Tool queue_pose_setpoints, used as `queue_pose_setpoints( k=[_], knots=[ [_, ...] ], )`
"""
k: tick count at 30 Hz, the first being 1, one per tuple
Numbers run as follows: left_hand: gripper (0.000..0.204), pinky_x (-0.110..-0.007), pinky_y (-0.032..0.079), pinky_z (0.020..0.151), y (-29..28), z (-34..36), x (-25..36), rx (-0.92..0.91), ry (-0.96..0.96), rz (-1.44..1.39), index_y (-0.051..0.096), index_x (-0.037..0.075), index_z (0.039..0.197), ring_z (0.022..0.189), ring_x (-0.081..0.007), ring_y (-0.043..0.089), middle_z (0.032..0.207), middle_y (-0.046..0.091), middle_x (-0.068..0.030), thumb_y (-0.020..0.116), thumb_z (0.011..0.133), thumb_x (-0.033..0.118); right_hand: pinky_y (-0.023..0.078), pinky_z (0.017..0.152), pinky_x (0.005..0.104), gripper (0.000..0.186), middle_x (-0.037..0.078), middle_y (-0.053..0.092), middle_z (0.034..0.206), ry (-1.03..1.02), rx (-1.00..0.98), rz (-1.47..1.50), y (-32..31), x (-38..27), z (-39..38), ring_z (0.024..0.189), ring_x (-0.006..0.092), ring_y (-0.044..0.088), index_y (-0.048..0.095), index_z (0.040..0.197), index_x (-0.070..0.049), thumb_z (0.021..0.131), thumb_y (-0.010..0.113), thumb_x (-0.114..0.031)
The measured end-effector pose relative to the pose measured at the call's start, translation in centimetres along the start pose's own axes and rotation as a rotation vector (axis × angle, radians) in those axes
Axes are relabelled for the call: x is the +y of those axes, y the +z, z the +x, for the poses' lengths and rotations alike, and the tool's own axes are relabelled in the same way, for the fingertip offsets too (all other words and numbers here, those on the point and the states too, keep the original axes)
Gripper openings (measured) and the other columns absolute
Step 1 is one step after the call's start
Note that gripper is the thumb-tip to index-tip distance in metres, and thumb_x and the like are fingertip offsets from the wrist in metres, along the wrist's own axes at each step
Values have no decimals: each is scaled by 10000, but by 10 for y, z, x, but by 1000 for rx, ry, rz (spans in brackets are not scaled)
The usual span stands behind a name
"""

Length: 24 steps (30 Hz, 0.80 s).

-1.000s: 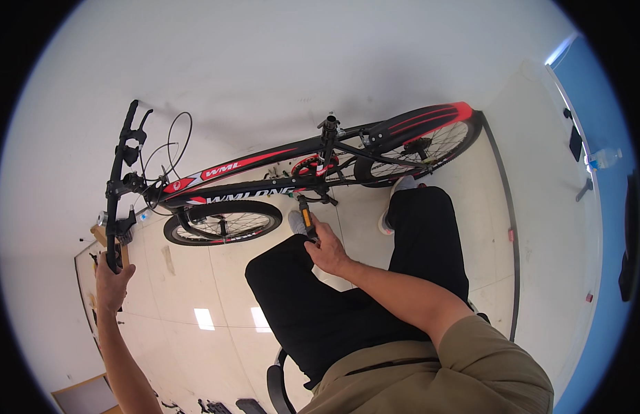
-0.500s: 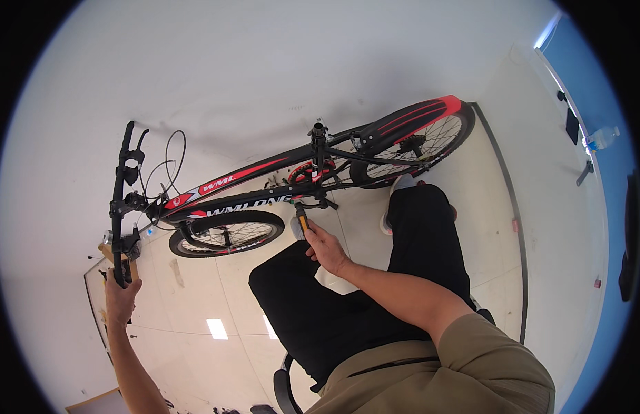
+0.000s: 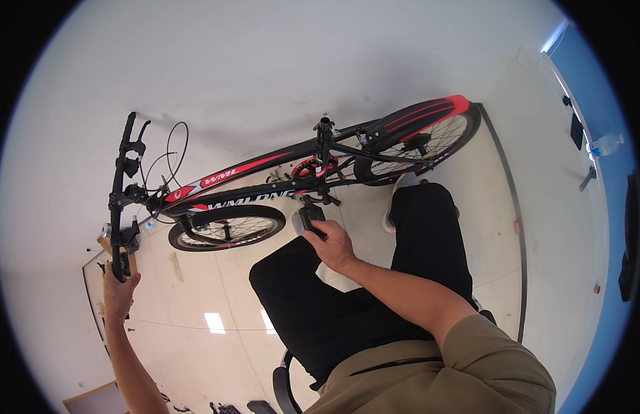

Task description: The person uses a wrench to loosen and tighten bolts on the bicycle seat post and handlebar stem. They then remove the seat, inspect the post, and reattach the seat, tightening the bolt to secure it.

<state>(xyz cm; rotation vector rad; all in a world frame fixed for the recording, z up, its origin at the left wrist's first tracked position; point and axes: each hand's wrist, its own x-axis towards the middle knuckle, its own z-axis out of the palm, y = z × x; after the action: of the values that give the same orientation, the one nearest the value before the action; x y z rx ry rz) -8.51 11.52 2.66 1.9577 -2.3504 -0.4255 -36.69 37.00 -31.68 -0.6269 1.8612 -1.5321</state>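
A black and red bicycle (image 3: 254,161) with white lettering stretches across the view, its front wheel (image 3: 264,222) at the left and its rear wheel with a fender (image 3: 416,114) at the right. My left hand (image 3: 118,298) is closed on the lower end of the handlebar (image 3: 117,186). My right hand (image 3: 333,241) is closed on a black pedal (image 3: 310,215) below the crank and red chainring. A bare seat tube (image 3: 325,129) sticks up at the middle, with no saddle on it.
I am seated, my black-trousered legs (image 3: 423,234) beside the bicycle, a chair arm (image 3: 284,386) below. White tiled floor (image 3: 182,290) and white walls surround it. At right are a blue panel (image 3: 596,83) and a plastic bottle (image 3: 606,145); a cardboard box (image 3: 130,259) stands behind my left hand.
My right hand has turned the pedal, whose orange strip is now out of sight. The handlebar and my left hand have shifted slightly in view, along with the whole scene.
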Motion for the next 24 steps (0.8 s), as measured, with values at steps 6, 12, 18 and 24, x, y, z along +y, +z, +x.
queue_pose_setpoints(
  k=[6,12,18,24],
  knots=[
    [346,-283,403,391,-1,1,-5,-7,14,-5,480,41,1030,477,-101,472,698,481,-5,756,840,129,540,815,391,451,146,628,1133,-109,-130,-207,-1,-10,-4,976,301,657,633,1278,-56,901,713,-291],
    [341,-282,397,389,1,2,-3,-8,20,-20,483,37,1023,466,-101,461,680,478,-6,761,840,115,550,839,332,568,176,569,1311,-185,-195,36,-3,8,-5,1071,262,622,479,1440,-7,927,678,-147],
    [317,-317,429,452,4,5,-14,16,63,18,511,30,984,519,-131,510,702,513,-16,765,814,116,556,849,360,565,213,559,1324,-164,-218,89,-1,4,-5,1084,320,622,466,1433,9,918,658,-119],
    [577,-434,507,826,-5,7,-28,60,70,165,557,-29,1229,904,-379,658,973,678,-221,794,749,187,546,823,332,724,190,618,1234,45,-134,159,11,3,-10,910,231,664,347,1517,10,895,692,-126]
  ],
)
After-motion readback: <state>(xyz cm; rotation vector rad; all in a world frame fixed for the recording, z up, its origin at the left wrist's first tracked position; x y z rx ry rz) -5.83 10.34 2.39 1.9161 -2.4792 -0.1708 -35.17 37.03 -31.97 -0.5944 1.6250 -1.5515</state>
